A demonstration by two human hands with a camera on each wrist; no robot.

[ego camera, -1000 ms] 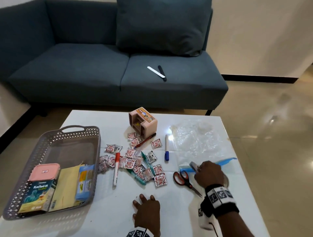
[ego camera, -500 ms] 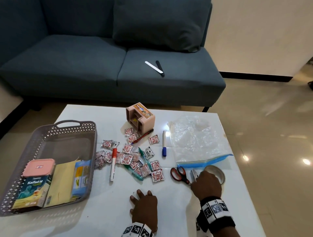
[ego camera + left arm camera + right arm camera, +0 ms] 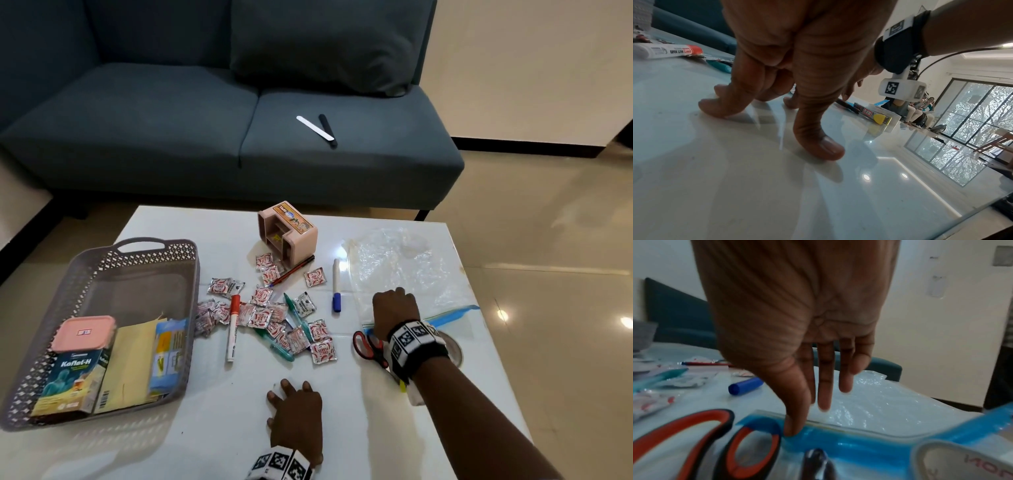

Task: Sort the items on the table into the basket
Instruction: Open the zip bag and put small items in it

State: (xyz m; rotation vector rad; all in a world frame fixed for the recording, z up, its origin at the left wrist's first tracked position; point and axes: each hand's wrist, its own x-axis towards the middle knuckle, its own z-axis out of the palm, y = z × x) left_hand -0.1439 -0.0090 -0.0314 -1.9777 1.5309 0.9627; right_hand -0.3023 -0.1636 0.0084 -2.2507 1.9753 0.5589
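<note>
White table (image 3: pixel 212 428) — basket (image 3: pixel 191 274), sachets (image 3: pixel 270 315), markers (image 3: pixel 234 329), scissors (image 3: pixel 364 344), plastic bag (image 3: pixel 404 270) — all lying on it.

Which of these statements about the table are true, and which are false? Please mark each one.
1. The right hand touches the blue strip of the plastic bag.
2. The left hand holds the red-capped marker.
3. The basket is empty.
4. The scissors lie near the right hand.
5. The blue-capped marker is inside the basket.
1. True: the right hand has its thumb on the blue strip of the plastic bag.
2. False: the left hand rests on the table; the red-capped marker lies apart from it.
3. False: the basket holds boxes and packets.
4. True: the scissors lie beside it.
5. False: the blue-capped marker lies on the table.
</note>
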